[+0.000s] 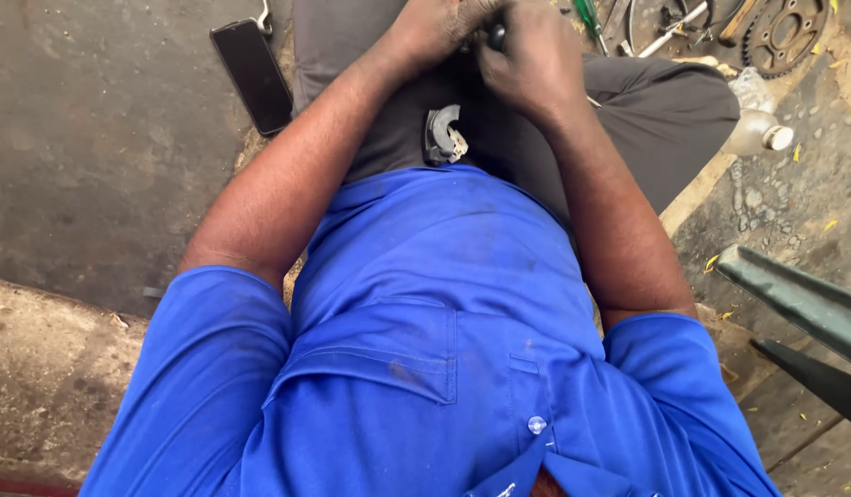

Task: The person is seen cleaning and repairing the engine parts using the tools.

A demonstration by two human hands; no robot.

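I look straight down my blue shirt at my lap. My left hand (435, 28) and my right hand (527, 55) are pressed together at the top of the view, both closed around a small dark object (495, 37) with a rounded green-black end; most of it is hidden by the fingers. A curved grey metal part (444, 135) with a pale tab lies on my dark trousers just below the hands.
A black phone (253, 75) lies on the concrete floor at upper left. A toothed sprocket (782, 32), a green-handled screwdriver (588, 18) and other tools lie at upper right. A pale plastic bottle (755, 129) rests by my right knee. Green metal bars (798, 299) stick in at right.
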